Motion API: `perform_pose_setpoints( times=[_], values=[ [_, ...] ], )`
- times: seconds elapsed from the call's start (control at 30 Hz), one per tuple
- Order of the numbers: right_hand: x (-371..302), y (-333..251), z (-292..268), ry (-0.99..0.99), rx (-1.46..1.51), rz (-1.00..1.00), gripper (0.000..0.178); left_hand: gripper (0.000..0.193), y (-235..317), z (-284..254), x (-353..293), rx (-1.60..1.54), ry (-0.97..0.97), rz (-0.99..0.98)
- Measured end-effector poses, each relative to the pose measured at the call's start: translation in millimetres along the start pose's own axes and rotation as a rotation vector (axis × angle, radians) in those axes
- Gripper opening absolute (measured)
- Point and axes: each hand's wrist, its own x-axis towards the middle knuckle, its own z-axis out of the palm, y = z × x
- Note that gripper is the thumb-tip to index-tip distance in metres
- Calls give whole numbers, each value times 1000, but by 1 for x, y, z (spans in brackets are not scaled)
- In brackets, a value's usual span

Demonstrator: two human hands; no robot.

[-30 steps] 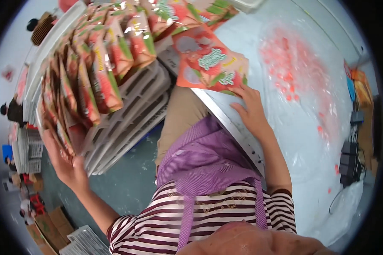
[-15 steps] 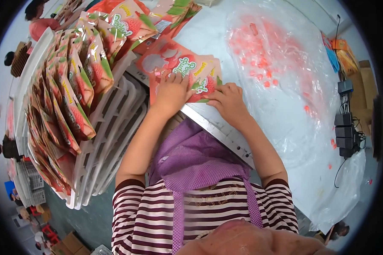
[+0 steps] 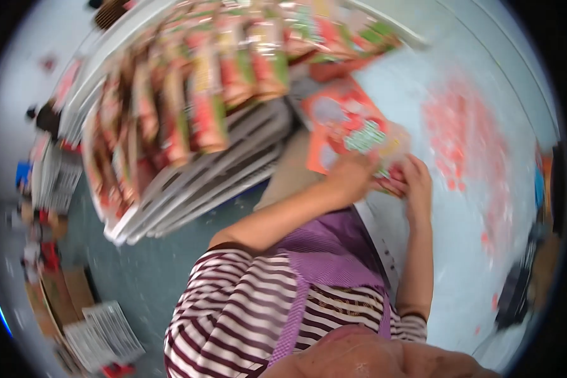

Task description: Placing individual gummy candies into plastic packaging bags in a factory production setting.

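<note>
Red and pink printed snack pouches [image 3: 327, 138] lie at the table's near edge, in front of me. One paler pink pouch [image 3: 395, 140] lies overlapping the others. My left hand [image 3: 351, 181] rests on the lower edge of these pouches, its fingers smeared by motion. On the other side, my right hand [image 3: 417, 186] has its fingers and thumb closed round the paler pouch's right corner. Both hands are close together. Blur hides whether the pouch top is parted.
At the left, a white crate [image 3: 123, 233] packed with upright filled pouches [image 3: 208, 94] sits on a stack of similar crates [image 3: 233, 148]. Loose red pieces [image 3: 450, 145] lie under clear plastic on the white table [image 3: 390, 75]. Dark power adapters [image 3: 516, 286] line the right edge.
My view has swung, so crates, pouches and hands appear shifted right and turned. My right hand has closed on the pouch corner, and my hands are nearer each other.
</note>
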Motion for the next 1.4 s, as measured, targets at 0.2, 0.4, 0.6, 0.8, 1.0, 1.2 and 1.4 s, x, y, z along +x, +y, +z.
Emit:
perform_pose_setpoints(
  times=[0.2, 0.4, 0.6, 0.8, 1.0, 1.2, 1.4],
  values=[
    [5, 9, -9, 9, 130, -48, 50, 27, -1, 26, -8, 57, 196, 41],
    [4, 7, -11, 26, 103, -16, 48, 15, -4, 13, 1, -201, 204, -51],
    [7, 17, -1, 15, 194, -74, 45, 17, 3, 10, 4, -558, 119, -157],
    [7, 14, -2, 24, 161, -46, 25, 22, 5, 11, -2, -533, 144, -24],
    [-8, 4, 5, 54, -68, -69, 16, 31, 11, -1, 5, -1074, -179, -288],
    [-16, 0, 14, -43, -278, -255, 23, 28, 15, -6, 5, -649, 144, -133],
    [-9, 5, 11, -222, -217, -395, 30, 17, -3, -20, 6, -1114, -127, -226]
  ],
)
